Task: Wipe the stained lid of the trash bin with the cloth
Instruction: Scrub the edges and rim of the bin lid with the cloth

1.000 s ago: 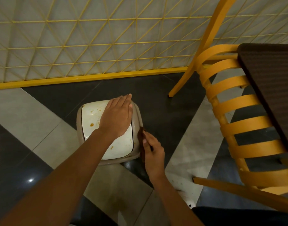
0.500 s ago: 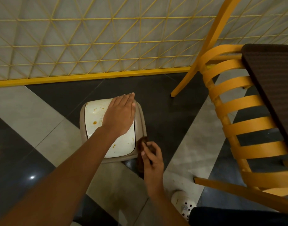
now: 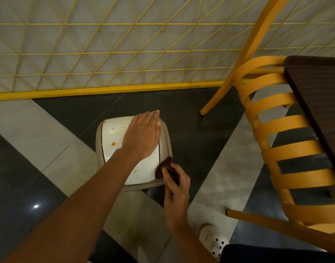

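As seen from above, lid (image 3: 113,133): white flap set in the beige trash bin (image 3: 167,141), standing on the tiled floor just before a yellow lattice screen (image 3: 106,44). Orange stains (image 3: 113,143) remain on its far left part. Left hand (image 3: 144,135): fingers straight and together, flat on the lid, holding nothing. Right hand (image 3: 177,186): fingers curled round the brown cloth (image 3: 163,167), which has slid along the right rim to the near right corner. Judgement: edge work only; stained middle not yet wiped. Yellow chair (image 3: 277,130): well apart, to the right.
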A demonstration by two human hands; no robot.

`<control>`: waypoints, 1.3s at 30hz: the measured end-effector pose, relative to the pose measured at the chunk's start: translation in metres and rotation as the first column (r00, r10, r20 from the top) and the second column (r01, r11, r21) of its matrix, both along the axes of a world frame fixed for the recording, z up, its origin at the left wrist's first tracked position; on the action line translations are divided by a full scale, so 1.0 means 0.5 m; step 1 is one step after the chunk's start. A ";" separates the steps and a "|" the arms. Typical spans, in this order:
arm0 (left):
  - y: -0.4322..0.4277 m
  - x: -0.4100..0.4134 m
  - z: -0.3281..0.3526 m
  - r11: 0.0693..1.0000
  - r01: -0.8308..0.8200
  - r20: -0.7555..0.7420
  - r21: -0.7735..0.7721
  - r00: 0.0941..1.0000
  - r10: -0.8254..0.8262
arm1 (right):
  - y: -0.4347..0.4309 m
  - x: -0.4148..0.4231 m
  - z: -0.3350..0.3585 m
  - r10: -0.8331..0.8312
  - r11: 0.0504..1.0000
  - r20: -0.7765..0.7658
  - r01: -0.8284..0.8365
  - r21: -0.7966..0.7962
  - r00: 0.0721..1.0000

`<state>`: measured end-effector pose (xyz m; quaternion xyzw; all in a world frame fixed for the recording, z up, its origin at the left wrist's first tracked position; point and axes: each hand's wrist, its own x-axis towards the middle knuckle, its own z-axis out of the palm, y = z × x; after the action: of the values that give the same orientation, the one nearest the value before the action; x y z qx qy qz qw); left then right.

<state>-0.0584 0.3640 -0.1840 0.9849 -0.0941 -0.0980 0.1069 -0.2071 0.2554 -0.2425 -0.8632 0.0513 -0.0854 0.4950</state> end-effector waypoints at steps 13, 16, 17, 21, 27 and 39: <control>-0.001 0.002 0.005 1.000 0.002 -0.031 0.014 1.000 -0.001 | -0.002 0.018 0.020 -0.044 0.992 -0.134 0.059 0.112 0.990; -0.002 0.004 0.004 1.000 0.002 -0.040 0.013 0.999 -0.001 | -0.007 0.029 0.030 -0.043 0.988 -0.206 0.073 0.138 0.978; -0.003 0.006 0.004 1.000 0.001 -0.044 0.016 0.999 -0.001 | -0.008 0.048 0.035 -0.054 0.985 -0.250 0.092 0.143 0.967; 0.000 0.017 0.016 0.999 0.023 -0.103 0.048 0.994 -0.018 | 0.006 0.082 0.052 -0.115 0.976 -0.322 0.167 0.138 0.940; 0.024 0.060 0.050 0.988 0.136 -0.253 0.069 0.961 -0.115 | 0.070 0.032 0.059 -0.301 0.895 -0.396 0.400 0.196 0.867; 0.076 0.097 0.067 0.981 -0.161 -0.319 0.111 0.929 0.189 | 0.099 0.112 0.061 -0.327 0.876 -0.392 0.431 0.215 0.860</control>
<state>-0.0098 0.4021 -0.1504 0.9629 0.0175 -0.2544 0.0887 -0.1512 0.3047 -0.2122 -0.7531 0.3195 -0.0216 0.5747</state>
